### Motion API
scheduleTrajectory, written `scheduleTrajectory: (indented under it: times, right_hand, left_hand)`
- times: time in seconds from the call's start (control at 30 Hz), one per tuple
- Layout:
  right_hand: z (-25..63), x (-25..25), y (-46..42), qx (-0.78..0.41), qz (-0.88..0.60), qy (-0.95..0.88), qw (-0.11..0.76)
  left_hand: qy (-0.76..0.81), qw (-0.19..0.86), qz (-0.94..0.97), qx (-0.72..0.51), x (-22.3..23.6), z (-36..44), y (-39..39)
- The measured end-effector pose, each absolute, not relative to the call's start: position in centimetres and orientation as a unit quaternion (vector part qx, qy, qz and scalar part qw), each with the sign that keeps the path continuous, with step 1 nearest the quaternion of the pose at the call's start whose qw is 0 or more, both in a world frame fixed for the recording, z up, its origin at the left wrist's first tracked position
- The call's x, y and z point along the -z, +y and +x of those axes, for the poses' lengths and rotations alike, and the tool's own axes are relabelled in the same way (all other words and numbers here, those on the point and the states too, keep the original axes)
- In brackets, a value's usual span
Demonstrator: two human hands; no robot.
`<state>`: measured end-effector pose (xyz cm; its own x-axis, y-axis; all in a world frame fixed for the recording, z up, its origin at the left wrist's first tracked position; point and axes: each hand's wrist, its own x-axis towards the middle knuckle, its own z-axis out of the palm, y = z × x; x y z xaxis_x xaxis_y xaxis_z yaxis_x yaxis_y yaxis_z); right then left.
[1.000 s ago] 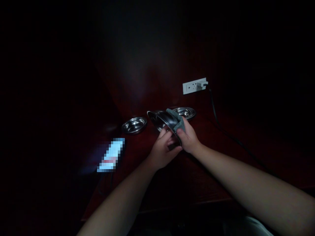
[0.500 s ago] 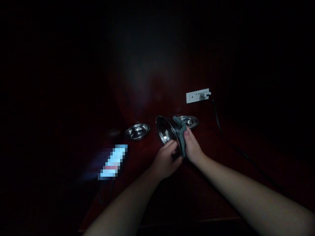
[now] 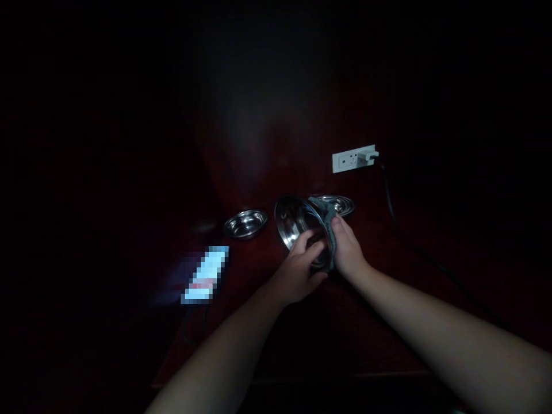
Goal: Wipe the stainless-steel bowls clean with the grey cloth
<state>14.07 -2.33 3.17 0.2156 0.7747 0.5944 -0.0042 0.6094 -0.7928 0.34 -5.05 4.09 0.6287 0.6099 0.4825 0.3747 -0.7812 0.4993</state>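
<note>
A shiny steel bowl (image 3: pixel 284 221) is tipped on its side above the table, its mouth turned to the left and toward me. My left hand (image 3: pixel 297 276) holds it at the near rim, with fingers reaching inside and the thumb below the edge. Against the bowl's right side, my right hand (image 3: pixel 348 247) presses a grey-green cloth (image 3: pixel 328 215), thumb on top; the other right fingers are mostly hidden behind it. A shallow steel bowl (image 3: pixel 245 224) rests on the table to the left. Behind the cloth, several steel dishes (image 3: pixel 345 205) appear stacked, partly covered.
A lit phone (image 3: pixel 204 276), blurred out, lies at the left of the dark red table (image 3: pixel 345 345), a cable near its lower end. On the back wall is a white socket panel (image 3: pixel 345 163) with a plugged-in charger (image 3: pixel 368 155). Its black cord (image 3: pixel 390 201) runs down to the right.
The held bowl has turned so more of its inside faces me. My left fingers have spread and reach farther into it. The whole view has shifted slightly.
</note>
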Motion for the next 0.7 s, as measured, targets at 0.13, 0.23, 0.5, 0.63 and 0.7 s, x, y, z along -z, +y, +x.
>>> scheduleTrajectory:
  times: [0.13,0.23,0.5,0.63,0.7]
  right_hand:
    - [14.3,-3.0,-2.0,-0.271,-0.347,-0.559,0.703]
    - [14.4,-3.1,-2.0,-0.266,-0.343,-0.559,0.707]
    - [15.0,-2.5,-1.4,-0.306,-0.345,-0.527,0.714]
    - [15.2,-1.3,-0.6,-0.308,-0.349,-0.52,0.716]
    - [15.2,-0.9,-0.3,-0.304,-0.347,-0.524,0.716]
  left_hand:
    - [0.275,0.135,0.907,-0.289,-3.6,0.1,-4.5]
    - [0.255,0.123,0.917,-0.279,-3.2,0.1,-4.3]
    - [0.237,0.105,0.921,-0.291,-3.5,0.2,-4.4]
    - [0.275,0.083,0.912,-0.294,-3.8,0.2,-4.8]
    - [0.287,0.081,0.911,-0.284,-4.0,0.1,-4.9]
